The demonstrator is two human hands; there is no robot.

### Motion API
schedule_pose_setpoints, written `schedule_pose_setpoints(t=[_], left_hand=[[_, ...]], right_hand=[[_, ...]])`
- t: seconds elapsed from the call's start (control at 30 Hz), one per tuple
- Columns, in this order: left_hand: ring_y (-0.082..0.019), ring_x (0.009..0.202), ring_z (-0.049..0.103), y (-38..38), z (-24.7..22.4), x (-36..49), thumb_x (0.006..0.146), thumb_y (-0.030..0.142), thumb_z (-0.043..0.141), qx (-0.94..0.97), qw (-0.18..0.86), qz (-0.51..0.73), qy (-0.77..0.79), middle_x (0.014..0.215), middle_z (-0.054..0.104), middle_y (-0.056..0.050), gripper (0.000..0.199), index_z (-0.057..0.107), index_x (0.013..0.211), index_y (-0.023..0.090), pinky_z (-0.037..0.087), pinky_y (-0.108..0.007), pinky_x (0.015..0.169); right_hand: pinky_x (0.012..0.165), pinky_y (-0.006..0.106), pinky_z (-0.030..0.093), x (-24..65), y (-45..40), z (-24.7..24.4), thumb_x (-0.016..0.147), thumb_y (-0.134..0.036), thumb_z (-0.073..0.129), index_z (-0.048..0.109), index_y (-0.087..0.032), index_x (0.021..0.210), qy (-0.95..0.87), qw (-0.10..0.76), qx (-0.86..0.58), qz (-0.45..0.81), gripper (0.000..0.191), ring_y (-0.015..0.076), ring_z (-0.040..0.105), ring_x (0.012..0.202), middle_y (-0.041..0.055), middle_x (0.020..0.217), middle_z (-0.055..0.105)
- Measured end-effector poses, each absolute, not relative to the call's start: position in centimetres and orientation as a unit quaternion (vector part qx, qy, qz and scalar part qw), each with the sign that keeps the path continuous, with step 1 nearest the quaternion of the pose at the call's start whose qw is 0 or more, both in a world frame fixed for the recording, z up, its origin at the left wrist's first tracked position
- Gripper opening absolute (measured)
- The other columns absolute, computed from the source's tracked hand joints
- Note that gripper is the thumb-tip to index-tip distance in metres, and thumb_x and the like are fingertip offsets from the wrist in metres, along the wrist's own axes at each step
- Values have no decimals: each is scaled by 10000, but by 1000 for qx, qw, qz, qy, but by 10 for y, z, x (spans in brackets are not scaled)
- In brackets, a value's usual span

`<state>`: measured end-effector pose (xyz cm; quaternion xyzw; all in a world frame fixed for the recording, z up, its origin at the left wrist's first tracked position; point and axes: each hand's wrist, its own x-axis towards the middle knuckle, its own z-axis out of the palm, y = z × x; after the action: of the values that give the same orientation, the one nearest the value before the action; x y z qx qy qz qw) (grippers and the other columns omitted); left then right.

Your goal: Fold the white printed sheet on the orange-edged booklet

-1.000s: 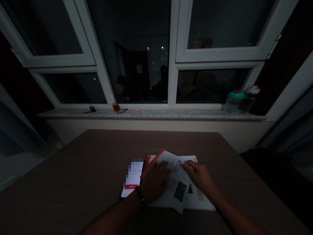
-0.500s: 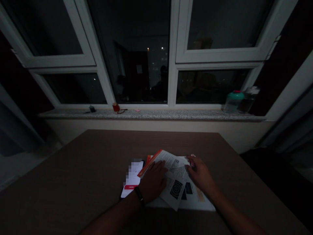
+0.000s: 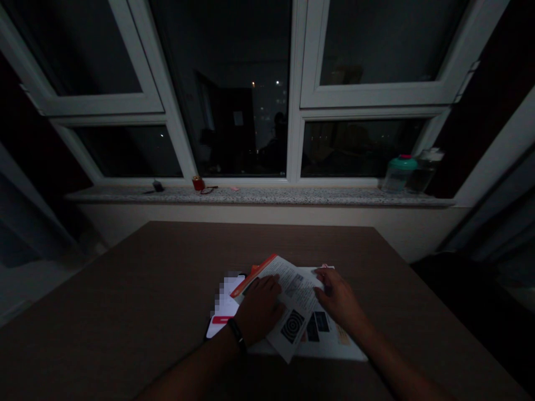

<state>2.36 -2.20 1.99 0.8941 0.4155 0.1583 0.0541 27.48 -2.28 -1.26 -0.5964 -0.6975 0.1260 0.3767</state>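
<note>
The surface (image 3: pixel 167 267) carries a booklet (image 3: pixel 330 345) beneath the curled right grip (image 3: pixel 338 292), its hold unclear. Atop slants a page (image 3: pixel 297 295) under the flat, spread left grip (image 3: pixel 261 309); left of that lies a phone (image 3: pixel 229 298). Steadying the page seems in hand; next calls for light pressure.

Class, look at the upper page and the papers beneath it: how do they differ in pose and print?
The upper page lies askew to the table, while the papers beneath lie nearly square to it. The upper page carries a dark ring pattern; the papers beneath show dark blue pictures and a tan patch. Both are mostly white, with some orange.
</note>
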Motion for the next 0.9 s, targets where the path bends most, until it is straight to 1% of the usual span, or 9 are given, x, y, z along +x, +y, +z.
schedule_pose_setpoints(t=[0.1, 0.17, 0.27, 0.37, 0.5, 0.6, 0.77, 0.9], left_hand=[[-292, 1298, 432, -22, 19, 24, 835, 173, 612, 896, 56, 157, 412, 1412, 492, -110, 332, 559, 1162, 182, 347, -488, 1090], [-289, 1304, 424, -22, 18, 24, 831, 156, 610, 896, 57, 155, 412, 1414, 487, -104, 368, 552, 1194, 189, 344, -485, 1092], [-285, 1309, 418, -22, 17, 24, 835, 149, 611, 896, 63, 150, 412, 1415, 483, -98, 381, 553, 1209, 199, 336, -478, 1098], [-286, 1311, 417, -23, 16, 23, 846, 155, 613, 897, 59, 152, 411, 1418, 480, -100, 375, 553, 1214, 195, 334, -479, 1100], [-295, 1309, 421, -22, 14, 23, 850, 181, 621, 899, 54, 159, 405, 1421, 479, -98, 380, 545, 1222, 203, 345, -492, 1091], [-295, 1316, 417, -22, 13, 23, 849, 196, 627, 900, 54, 161, 403, 1423, 476, -98, 385, 541, 1224, 209, 341, -490, 1096], [-294, 1331, 401, -22, 15, 23, 842, 180, 638, 897, 61, 153, 409, 1436, 463, -105, 409, 539, 1238, 199, 331, -485, 1107], [-300, 1330, 405, -22, 15, 23, 843, 182, 635, 898, 64, 153, 408, 1431, 468, -102, 392, 545, 1223, 204, 342, -498, 1100]], right_hand=[[946, 417, 478, 273, -24, -9, 760, -165, 553, 579, -195, 1164, -696, 371, -600, 134, 406, 246, 616, 1059, 112, 1196, 619], [971, 428, 463, 273, -24, -8, 754, -163, 566, 585, -183, 1164, -698, 364, -603, 129, 411, 255, 603, 1083, 121, 1184, 623], [1015, 446, 425, 273, -23, -10, 753, -170, 588, 597, -167, 1167, -709, 350, -601, 120, 414, 273, 561, 1146, 129, 1175, 629], [1015, 449, 420, 273, -22, -13, 758, -173, 595, 606, -167, 1160, -715, 342, -599, 113, 403, 275, 555, 1148, 125, 1174, 628], [1037, 446, 408, 272, -23, -14, 752, -159, 586, 581, -181, 1156, -715, 360, -588, 120, 405, 274, 532, 1209, 119, 1198, 609], [1033, 443, 422, 271, -24, -14, 760, -156, 556, 549, -187, 1178, -704, 381, -582, 144, 419, 272, 512, 1256, 131, 1260, 575], [994, 439, 457, 270, -23, -17, 767, -173, 541, 543, -195, 1207, -694, 409, -574, 144, 440, 264, 566, 1183, 139, 1301, 549], [915, 406, 492, 270, -22, -17, 742, -187, 555, 571, -183, 1173, -676, 417, -590, 146, 432, 238, 627, 1010, 114, 1163, 610]])
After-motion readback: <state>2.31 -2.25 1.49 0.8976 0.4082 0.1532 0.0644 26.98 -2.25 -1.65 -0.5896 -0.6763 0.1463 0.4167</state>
